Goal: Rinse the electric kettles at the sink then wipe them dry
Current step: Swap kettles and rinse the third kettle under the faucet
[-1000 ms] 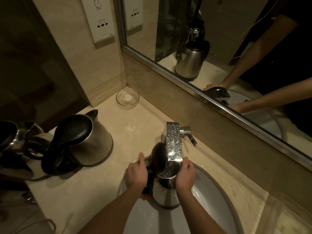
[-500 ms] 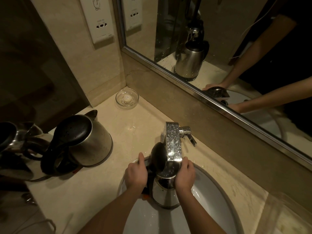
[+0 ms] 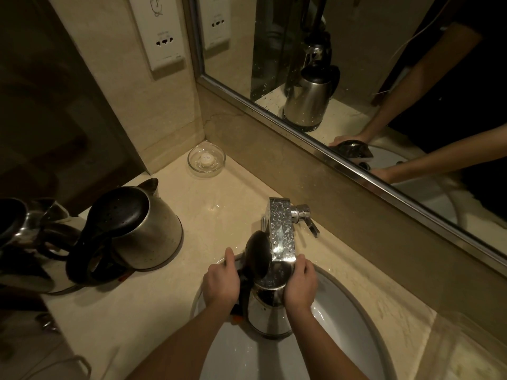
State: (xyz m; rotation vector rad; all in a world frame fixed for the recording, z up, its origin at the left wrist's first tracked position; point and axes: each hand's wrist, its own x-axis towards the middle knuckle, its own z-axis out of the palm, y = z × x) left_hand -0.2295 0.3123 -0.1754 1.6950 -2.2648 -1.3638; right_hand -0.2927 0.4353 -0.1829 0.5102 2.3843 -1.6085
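Note:
A steel electric kettle (image 3: 270,316) stands in the white sink basin (image 3: 343,311), its black lid (image 3: 258,256) flipped up, right under the flat chrome faucet spout (image 3: 282,231). My left hand (image 3: 221,282) grips the kettle's black handle on the left. My right hand (image 3: 301,281) holds the kettle's upper body on the right, fingers wrapped round the rim. A second steel kettle (image 3: 142,229) with its black lid shut stands on the counter to the left. A third kettle (image 3: 19,229) shows partly at the left edge.
The beige counter (image 3: 153,303) runs along a framed mirror (image 3: 356,78). A glass dish (image 3: 206,160) with a small soap sits in the back corner. The faucet lever (image 3: 308,220) juts right of the spout. A socket panel (image 3: 162,31) is on the wall.

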